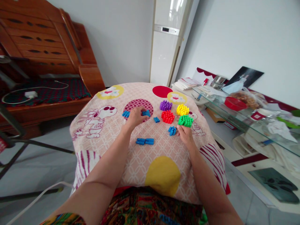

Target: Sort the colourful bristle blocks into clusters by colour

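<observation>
My left hand (136,116) is at the checked pink circle on the cloth, its fingers bent around small blue peg-like pieces (146,113). More blue pieces (126,114) lie just left of that hand. My right hand (185,135) rests on the cloth with its fingers curled in; whatever they might hold is hidden. Beside its fingertips stands a small blue cluster (172,131), and a green cluster (186,121) is right above. Red (168,116), purple (166,105) and yellow (182,109) clusters stand farther back. Blue pieces (144,141) lie nearer me, and a small blue pair (156,119) sits between the hands.
A patterned cloth (161,172) covers the round table. To the right, a glass shelf (246,125) holds a red bowl (235,103), bagged food and papers. On the left is a wooden bench (47,53) with a white cable. A tall white cabinet-like unit (164,53) stands behind.
</observation>
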`<action>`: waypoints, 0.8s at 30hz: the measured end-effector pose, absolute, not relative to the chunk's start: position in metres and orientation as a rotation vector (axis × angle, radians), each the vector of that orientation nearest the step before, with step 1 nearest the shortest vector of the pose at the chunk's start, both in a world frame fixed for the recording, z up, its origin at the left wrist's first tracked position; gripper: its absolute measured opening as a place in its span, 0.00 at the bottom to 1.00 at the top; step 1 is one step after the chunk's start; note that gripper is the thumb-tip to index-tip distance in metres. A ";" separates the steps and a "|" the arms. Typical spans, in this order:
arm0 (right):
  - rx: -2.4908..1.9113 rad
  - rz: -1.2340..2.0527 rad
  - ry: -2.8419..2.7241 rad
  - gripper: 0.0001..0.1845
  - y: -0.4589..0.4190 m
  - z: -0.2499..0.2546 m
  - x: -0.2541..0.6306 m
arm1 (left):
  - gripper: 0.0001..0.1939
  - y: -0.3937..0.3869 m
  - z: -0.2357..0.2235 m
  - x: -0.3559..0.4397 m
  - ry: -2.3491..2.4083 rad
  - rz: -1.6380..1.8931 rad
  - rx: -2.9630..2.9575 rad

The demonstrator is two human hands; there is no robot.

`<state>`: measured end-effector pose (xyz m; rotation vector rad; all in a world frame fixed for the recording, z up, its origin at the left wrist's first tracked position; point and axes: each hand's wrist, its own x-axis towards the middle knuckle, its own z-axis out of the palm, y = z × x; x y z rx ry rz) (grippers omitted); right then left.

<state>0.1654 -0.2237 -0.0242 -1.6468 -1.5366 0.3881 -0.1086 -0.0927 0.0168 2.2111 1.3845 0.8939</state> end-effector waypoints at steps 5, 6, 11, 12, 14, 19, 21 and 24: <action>-1.642 0.375 -1.535 0.25 -0.223 -0.024 0.166 | 0.16 -0.126 0.017 -0.073 0.979 0.703 2.312; -1.643 0.375 -1.536 0.25 -0.223 -0.024 0.166 | 0.17 -0.132 0.014 -0.065 0.938 0.667 2.335; -1.641 0.370 -1.544 0.26 -0.224 -0.024 0.166 | 0.23 -0.147 -0.001 -0.040 0.880 0.564 2.418; -1.637 0.370 -1.544 0.26 -0.224 -0.024 0.166 | 0.24 -0.147 -0.003 -0.038 0.884 0.563 2.426; -1.629 0.377 -1.545 0.26 -0.225 -0.024 0.166 | 0.27 -0.148 -0.004 -0.036 0.885 0.582 2.427; -1.617 0.376 -1.550 0.26 -0.224 -0.024 0.166 | 0.26 -0.150 -0.002 -0.037 0.884 0.582 2.406; -1.610 0.377 -1.554 0.26 -0.224 -0.024 0.167 | 0.26 -0.150 -0.001 -0.039 0.911 0.583 2.399; -1.617 0.384 -1.555 0.26 -0.224 -0.024 0.167 | 0.27 -0.151 0.000 -0.042 0.937 0.599 2.400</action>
